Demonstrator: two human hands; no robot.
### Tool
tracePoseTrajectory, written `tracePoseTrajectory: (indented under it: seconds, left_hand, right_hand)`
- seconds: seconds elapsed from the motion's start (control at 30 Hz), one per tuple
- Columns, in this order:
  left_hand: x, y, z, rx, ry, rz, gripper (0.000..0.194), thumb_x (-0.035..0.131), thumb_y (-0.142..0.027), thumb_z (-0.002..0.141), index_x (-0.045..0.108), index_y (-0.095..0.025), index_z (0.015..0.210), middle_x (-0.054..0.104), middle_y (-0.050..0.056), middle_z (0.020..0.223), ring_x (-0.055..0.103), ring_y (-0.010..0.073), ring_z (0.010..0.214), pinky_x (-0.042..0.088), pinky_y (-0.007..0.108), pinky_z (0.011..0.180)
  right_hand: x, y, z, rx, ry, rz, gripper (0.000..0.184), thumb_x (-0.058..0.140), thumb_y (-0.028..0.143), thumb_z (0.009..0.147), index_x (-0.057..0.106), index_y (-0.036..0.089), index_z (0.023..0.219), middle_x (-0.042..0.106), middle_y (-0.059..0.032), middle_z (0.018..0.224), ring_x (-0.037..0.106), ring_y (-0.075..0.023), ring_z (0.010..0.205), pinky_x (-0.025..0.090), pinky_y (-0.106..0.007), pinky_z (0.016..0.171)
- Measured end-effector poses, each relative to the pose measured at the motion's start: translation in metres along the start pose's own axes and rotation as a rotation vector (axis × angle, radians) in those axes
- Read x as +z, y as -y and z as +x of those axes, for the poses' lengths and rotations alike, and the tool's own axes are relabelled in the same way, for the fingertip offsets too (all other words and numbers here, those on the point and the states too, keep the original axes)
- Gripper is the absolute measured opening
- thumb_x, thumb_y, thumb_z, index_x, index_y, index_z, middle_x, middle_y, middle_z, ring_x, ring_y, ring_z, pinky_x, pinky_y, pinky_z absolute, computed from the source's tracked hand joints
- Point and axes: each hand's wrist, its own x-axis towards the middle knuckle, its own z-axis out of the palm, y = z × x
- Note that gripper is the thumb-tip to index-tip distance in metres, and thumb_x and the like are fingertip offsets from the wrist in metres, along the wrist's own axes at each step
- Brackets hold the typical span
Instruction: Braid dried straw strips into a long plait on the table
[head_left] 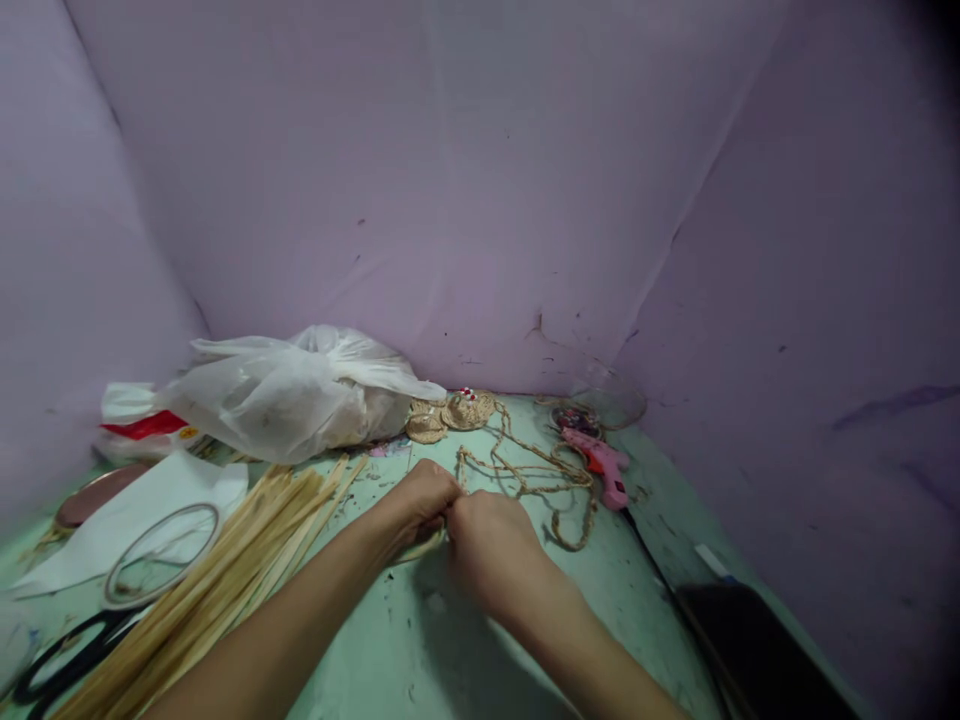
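Close together over the table's middle, my left hand and my right hand are both closed, knuckles nearly touching. A braided straw cord rises from between them and trails in loose loops to the right. Below my left hand a pale loose strand sticks out. My fingers hide the cord's end and the exact grip. A bundle of flat straw strips lies to the left of my left forearm.
A knotted white plastic bag sits at the back beside coiled straw pieces. Rightward lie a pink glue gun with its black cable and a dark flat object. Black-handled scissors, a ring and white paper lie left. Purple walls enclose the green table.
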Motion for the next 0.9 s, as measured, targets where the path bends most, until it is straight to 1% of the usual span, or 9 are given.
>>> tracePoseTrajectory:
  seconds: [0.07,0.17,0.2,0.37,0.5,0.63,0.73,0.83,0.9]
  left_hand:
    - [-0.008,0.000,0.002,0.016,0.060,-0.024,0.016,0.048,-0.015,0.049,0.033,-0.017,0.043,0.026,-0.008,0.031,0.019,0.0023,0.028,0.009,0.018,0.032]
    - [-0.016,-0.001,0.003,-0.005,0.150,-0.054,0.018,0.052,-0.018,0.048,0.035,-0.017,0.045,0.026,-0.009,0.032,0.017,0.0013,0.027,0.004,0.018,0.032]
    - [-0.017,-0.002,0.003,-0.014,0.166,-0.061,0.018,0.053,-0.019,0.048,0.036,-0.017,0.045,0.026,-0.010,0.032,0.016,0.0012,0.027,0.004,0.018,0.032]
    - [-0.014,0.001,0.004,-0.012,0.198,-0.043,0.009,0.050,-0.019,0.048,0.042,-0.017,0.049,0.027,-0.010,0.033,0.017,0.0023,0.027,0.005,0.018,0.031]
    - [-0.016,0.002,0.004,-0.020,0.125,0.207,0.004,0.047,-0.018,0.050,0.047,-0.015,0.047,0.035,-0.006,0.033,0.023,0.0044,0.027,0.013,0.019,0.032]
    - [-0.017,-0.007,-0.005,0.051,-0.029,0.564,0.011,0.050,-0.020,0.053,0.054,-0.013,0.045,0.045,0.000,0.037,0.035,0.0078,0.034,0.024,0.021,0.038]
    - [-0.006,-0.012,-0.021,0.103,-0.156,0.742,0.008,0.055,-0.021,0.054,0.056,-0.015,0.048,0.049,0.003,0.043,0.047,0.0145,0.046,0.030,0.023,0.046]
    - [0.013,-0.011,-0.035,0.179,-0.298,0.808,0.004,0.056,-0.019,0.054,0.058,-0.016,0.056,0.056,0.007,0.057,0.055,0.0209,0.060,0.034,0.026,0.053]
    - [0.020,-0.010,-0.039,0.228,-0.320,0.819,0.005,0.057,-0.017,0.054,0.059,-0.017,0.058,0.058,0.008,0.063,0.056,0.0219,0.066,0.036,0.026,0.057]
  right_hand:
    - [-0.007,-0.010,0.002,0.012,-0.065,-0.002,0.009,0.058,0.018,0.059,0.066,0.016,0.062,0.063,-0.0075,0.062,0.055,-0.0169,0.061,0.032,-0.024,0.053]
    - [-0.012,-0.031,0.015,0.136,-0.350,0.159,0.018,0.048,0.020,0.068,0.065,0.015,0.065,0.059,-0.0044,0.057,0.050,-0.0123,0.056,0.028,-0.023,0.050]
    - [-0.010,-0.037,0.021,0.165,-0.373,0.252,0.018,0.047,0.019,0.069,0.063,0.014,0.064,0.058,-0.0039,0.057,0.049,-0.0117,0.055,0.028,-0.022,0.050]
    - [0.018,-0.043,0.041,0.257,0.048,0.917,0.017,0.042,0.014,0.066,0.051,0.014,0.052,0.044,0.0024,0.042,0.036,-0.0066,0.038,0.027,-0.019,0.042]
    - [0.030,-0.043,0.045,0.258,-0.023,0.875,0.015,0.046,0.012,0.060,0.046,0.015,0.045,0.032,0.0065,0.033,0.022,-0.0038,0.032,0.015,-0.019,0.036]
    - [0.029,-0.045,0.045,0.310,-0.051,0.874,0.014,0.050,0.014,0.057,0.046,0.015,0.044,0.033,0.0068,0.033,0.023,-0.0039,0.031,0.014,-0.020,0.035]
    - [0.028,-0.044,0.043,0.330,-0.044,1.007,0.009,0.049,0.012,0.055,0.050,0.014,0.046,0.038,0.0057,0.035,0.024,-0.0035,0.030,0.014,-0.019,0.033]
    - [0.030,-0.043,0.041,0.355,-0.024,1.175,0.010,0.044,0.008,0.051,0.048,0.013,0.044,0.035,0.0059,0.032,0.022,-0.0028,0.028,0.012,-0.019,0.032]
    - [0.031,-0.044,0.041,0.380,-0.013,1.241,0.009,0.044,0.008,0.050,0.046,0.013,0.043,0.032,0.0066,0.031,0.022,-0.0029,0.028,0.013,-0.018,0.032]
